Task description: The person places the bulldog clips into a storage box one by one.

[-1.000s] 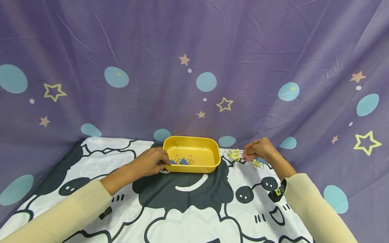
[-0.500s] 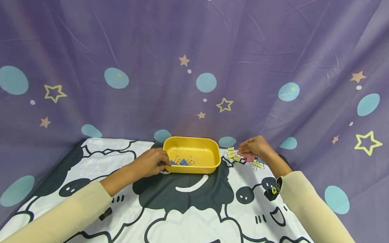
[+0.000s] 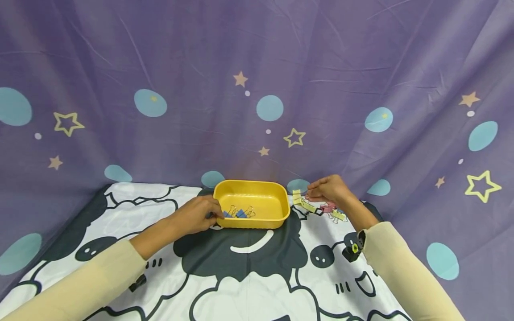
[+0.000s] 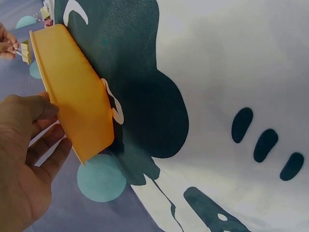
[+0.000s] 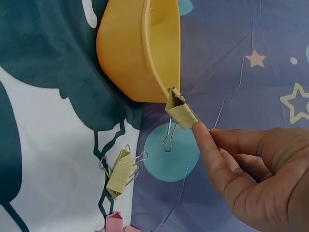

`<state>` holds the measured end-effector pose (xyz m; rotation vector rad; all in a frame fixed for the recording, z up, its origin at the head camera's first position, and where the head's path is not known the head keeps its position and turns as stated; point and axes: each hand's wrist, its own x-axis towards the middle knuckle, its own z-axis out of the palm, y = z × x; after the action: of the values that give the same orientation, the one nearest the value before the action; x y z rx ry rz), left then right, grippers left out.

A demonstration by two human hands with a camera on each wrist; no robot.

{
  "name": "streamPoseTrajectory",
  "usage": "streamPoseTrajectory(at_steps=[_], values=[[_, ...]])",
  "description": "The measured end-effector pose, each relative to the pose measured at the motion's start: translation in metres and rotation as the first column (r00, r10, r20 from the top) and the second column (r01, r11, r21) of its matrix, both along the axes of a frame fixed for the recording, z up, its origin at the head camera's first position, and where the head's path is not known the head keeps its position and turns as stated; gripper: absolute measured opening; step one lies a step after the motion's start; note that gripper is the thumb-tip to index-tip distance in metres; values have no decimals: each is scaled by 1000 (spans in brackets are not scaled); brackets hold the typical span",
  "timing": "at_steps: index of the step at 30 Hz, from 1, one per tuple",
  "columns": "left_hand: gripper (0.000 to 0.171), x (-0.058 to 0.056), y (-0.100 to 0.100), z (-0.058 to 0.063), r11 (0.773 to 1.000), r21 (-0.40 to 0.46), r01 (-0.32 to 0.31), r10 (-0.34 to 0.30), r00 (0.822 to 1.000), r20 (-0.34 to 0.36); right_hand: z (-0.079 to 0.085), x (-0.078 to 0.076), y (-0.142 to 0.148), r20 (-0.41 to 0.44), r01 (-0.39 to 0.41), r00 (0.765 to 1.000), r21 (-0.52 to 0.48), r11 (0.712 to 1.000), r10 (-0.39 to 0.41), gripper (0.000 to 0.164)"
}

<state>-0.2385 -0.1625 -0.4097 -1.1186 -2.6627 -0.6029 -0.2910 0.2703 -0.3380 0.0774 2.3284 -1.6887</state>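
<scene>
The yellow tray (image 3: 253, 224) stands at the back middle of the table. My left hand (image 3: 196, 216) grips its left rim, thumb on one side and fingers on the other in the left wrist view. Two blue binder clips (image 3: 241, 214) lie inside the tray near the front. My right hand (image 3: 329, 189) pinches a yellow binder clip (image 5: 182, 112) by one wire handle; its other handle hangs free. The held clip is just right of the tray, raised above the cloth. Below it on the cloth lies another yellow binder clip (image 5: 121, 174).
A pink binder clip (image 3: 328, 207) and one more yellow binder clip (image 3: 338, 216) lie under my right wrist. A purple curtain (image 3: 180, 111) hangs right behind the table. The table wears a black and white patterned cloth (image 3: 249, 294).
My right hand has lifted the yellow binder clip from the pile and moved it left, towards the tray. My left hand has stayed on the tray's rim.
</scene>
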Motion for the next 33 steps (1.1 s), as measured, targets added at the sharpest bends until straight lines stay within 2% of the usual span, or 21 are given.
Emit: streamPoseTrajectory(at_steps=[7, 14, 22, 33], values=[[23, 2, -3, 1, 1000, 3, -7, 7, 1000, 8, 3, -3, -13, -16, -21, 1000, 35, 999, 21, 42], [22, 1, -3, 0, 1000, 7, -7, 6, 1000, 16, 2, -8, -31, 2, -16, 1000, 7, 1000, 16, 41], [22, 0, -1, 1, 1000, 4, -6, 6, 1000, 21, 0, -9, -46, -2, -40, 999, 22, 999, 40, 39], [21, 0, -1, 1, 1000, 8, -2, 2, 1000, 14, -10, -8, -65, -14, -68, 998, 46, 997, 69, 39]])
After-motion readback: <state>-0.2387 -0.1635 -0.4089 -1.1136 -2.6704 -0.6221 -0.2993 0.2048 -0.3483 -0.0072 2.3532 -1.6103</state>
